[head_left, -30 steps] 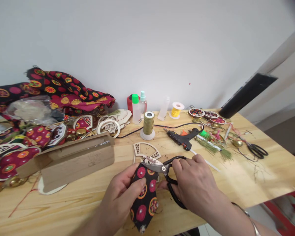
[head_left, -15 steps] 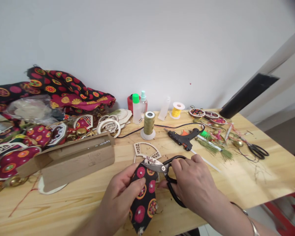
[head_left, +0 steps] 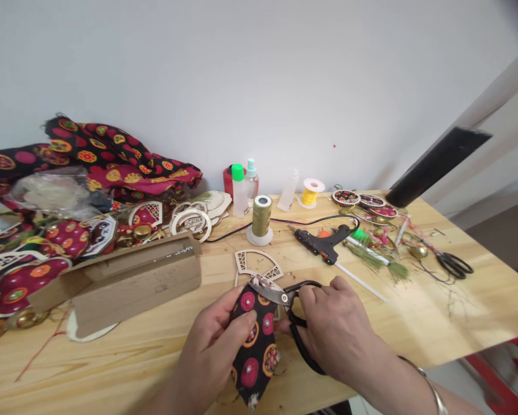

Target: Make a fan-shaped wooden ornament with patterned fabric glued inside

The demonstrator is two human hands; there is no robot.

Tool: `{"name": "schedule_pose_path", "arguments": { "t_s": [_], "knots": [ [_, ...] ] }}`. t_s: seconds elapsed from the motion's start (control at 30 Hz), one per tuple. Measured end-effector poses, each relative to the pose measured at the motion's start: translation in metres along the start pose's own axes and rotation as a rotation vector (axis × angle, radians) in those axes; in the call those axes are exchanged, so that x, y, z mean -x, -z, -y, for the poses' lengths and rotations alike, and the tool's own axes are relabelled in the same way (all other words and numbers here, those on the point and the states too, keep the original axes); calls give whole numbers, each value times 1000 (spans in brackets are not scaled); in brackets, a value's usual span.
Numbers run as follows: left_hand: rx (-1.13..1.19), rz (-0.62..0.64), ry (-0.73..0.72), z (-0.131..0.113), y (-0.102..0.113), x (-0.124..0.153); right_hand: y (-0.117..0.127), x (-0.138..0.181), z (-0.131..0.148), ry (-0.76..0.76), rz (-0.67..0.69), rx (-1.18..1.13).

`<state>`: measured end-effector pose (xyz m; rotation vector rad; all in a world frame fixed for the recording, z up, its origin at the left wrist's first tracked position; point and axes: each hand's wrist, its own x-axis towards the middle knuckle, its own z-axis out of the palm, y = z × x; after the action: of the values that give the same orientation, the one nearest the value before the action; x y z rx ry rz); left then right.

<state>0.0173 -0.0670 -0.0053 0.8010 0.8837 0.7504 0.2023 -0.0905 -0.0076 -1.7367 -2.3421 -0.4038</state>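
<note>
My left hand pinches a strip of black fabric with magenta and orange round motifs, thumb on its face. Wrapped round the black handles of a pair of scissors is my right hand. The blades point left and lie across the fabric's upper edge, nearly closed. Just behind the blades rests a fan-shaped wooden frame with cut-out corners, partly covered by the fabric and scissors.
An open cardboard box stands left, before patterned ornaments and heaped fabric. A green thread spool, glue gun and yellow spool sit behind my hands. Second scissors lie right, near a black roll.
The scissor blades have come closer together at the fabric's upper edge. My right hand has shifted slightly left, and the fabric's lower end has swung a little right.
</note>
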Motion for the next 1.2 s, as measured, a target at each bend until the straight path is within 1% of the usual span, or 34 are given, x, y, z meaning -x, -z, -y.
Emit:
{"name": "schedule_pose_path", "arguments": {
  "t_s": [0.13, 0.23, 0.33, 0.47, 0.6, 0.8, 1.0, 1.13, 1.2],
  "knots": [
    [-28, 49, 0, 2, 2, 0, -1, 1, 1, -32, 45, -53],
    [-23, -7, -35, 2, 0, -1, -2, 0, -1, -42, 72, -66],
    [-37, -62, -41, 0, -4, -1, -1, -1, -4, -31, 62, -54],
    [-32, -71, -17, -1, -4, -2, 1, -3, -10, -32, 71, -53],
    [-26, -54, 12, -1, -2, -2, 4, -4, -13, -48, 102, -72],
    [-50, -73, -16, 0, -2, -2, 5, -5, -11, -34, 42, -65],
    [-20, -82, -17, -2, -4, -1, 1, -6, -13, 8, -44, -4],
    [-16, -76, -46, -3, -5, -1, -1, -7, -14, 37, -107, 42],
    [-20, -77, -60, -4, -6, 0, -1, -7, -14, 55, -113, 56]
  ]
}}
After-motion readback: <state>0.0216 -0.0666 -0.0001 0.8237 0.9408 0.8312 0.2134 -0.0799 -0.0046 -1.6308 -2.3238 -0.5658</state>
